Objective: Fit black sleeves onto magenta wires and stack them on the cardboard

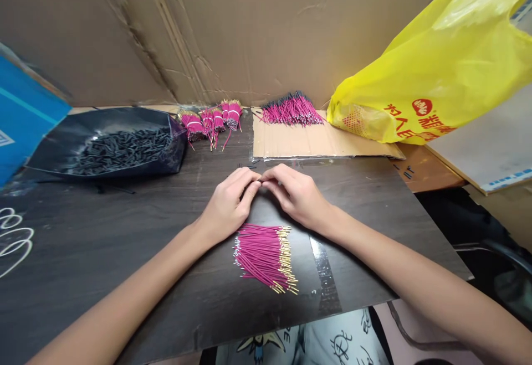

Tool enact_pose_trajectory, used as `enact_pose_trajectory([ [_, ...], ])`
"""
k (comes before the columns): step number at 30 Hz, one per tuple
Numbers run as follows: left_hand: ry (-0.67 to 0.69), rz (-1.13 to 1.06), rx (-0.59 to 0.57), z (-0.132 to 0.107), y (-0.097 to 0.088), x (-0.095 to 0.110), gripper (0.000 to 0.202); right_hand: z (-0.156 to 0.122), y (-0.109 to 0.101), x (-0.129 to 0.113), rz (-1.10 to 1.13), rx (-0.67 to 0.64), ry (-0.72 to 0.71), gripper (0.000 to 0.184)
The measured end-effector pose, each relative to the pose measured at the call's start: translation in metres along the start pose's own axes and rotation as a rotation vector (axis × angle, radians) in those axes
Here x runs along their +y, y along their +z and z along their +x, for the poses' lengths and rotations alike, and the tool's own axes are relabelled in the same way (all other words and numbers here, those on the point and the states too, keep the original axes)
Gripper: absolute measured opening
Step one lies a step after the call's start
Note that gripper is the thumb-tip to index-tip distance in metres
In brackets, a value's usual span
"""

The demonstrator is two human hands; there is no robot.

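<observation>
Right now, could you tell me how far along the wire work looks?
Done: a fan of pink wires with dark ends lies on the cardboard sheet, beside tied bundles. In hand: the left hand and right hand meet fingertip to fingertip; what they pinch is too small to tell. Left: the loose pile and the black tubes.

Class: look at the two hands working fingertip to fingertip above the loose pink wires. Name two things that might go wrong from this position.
1. The left hand and right hand pinch something too small to make out; it might slip onto the dark wooden board.
2. The loose pile of pink gold-tipped wires lies just beneath both wrists, so a wrist movement might scatter it towards the board's near edge.
</observation>
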State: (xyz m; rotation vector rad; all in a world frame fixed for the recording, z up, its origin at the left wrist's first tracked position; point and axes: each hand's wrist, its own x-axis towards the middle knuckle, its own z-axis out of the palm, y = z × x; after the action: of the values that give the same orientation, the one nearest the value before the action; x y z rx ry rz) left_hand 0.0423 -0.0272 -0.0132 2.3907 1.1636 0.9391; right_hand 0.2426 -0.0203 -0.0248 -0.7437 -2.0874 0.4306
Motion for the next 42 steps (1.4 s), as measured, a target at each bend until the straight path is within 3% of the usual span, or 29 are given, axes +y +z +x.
enact_pose_trajectory([
  [5, 0.005, -0.023, 0.035, 0.0, 0.002, 0.0, 0.014, 0.0, -0.001, 0.007, 0.009, 0.019, 0.062, 0.01],
  [11, 0.067, -0.053, 0.278, -0.001, -0.001, 0.008, 0.015, 0.002, -0.003, 0.007, 0.109, 0.02, 0.228, 0.009],
  [15, 0.218, -0.079, 0.377, -0.002, 0.0, 0.011, 0.022, 0.003, 0.004, 0.0, 0.489, -0.008, 0.463, 0.009],
  [18, 0.365, -0.068, 0.37, -0.005, 0.0, 0.009, 0.037, 0.004, 0.012, -0.003, 0.876, 0.011, 0.61, 0.023],
  [20, 0.423, -0.07, 0.335, -0.006, 0.001, 0.006, 0.045, 0.005, 0.014, -0.005, 1.014, 0.033, 0.652, 0.03],
  [28, 0.376, -0.012, 0.303, -0.009, 0.003, -0.004, 0.053, 0.007, 0.01, -0.009, 1.297, 0.076, 0.786, 0.026],
  [35, 0.314, 0.108, 0.297, -0.008, 0.001, -0.005, 0.051, 0.005, 0.01, -0.004, 1.27, 0.028, 0.749, 0.027],
  [38, 0.262, 0.143, 0.285, -0.008, 0.001, -0.004, 0.045, 0.004, 0.01, -0.001, 1.161, 0.008, 0.698, 0.027],
  [42, 0.15, 0.12, 0.239, -0.008, 0.0, 0.0, 0.023, 0.004, 0.006, 0.001, 0.903, 0.003, 0.545, 0.017],
])
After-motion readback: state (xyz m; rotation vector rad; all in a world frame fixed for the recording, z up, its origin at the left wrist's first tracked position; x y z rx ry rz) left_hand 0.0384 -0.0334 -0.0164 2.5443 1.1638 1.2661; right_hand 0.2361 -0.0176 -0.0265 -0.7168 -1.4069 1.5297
